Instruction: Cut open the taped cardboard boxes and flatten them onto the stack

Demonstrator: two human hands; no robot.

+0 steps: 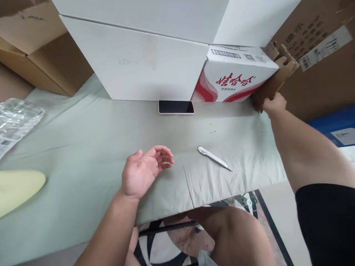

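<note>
My left hand [148,168] hovers over the front part of the pale green cloth [91,147], palm up and holding nothing, with its fingers loosely bent and apart. To its right lies a slim white utility knife [213,157], its tip pointing toward the lower right. At the far right my right arm is stretched out. The right hand [274,104] is closed at the lower edge of a brown cardboard piece [270,83], beside a white and red carton [235,74]. Its fingertips are partly hidden from me.
A smartphone [176,107] with a dark screen lies against the large white box [138,62]. Brown cartons stand at left [55,62] and right [318,77]. Clear plastic packaging [16,120] and a pale yellow object [20,188] lie on the left. My knee shows below the cloth's edge.
</note>
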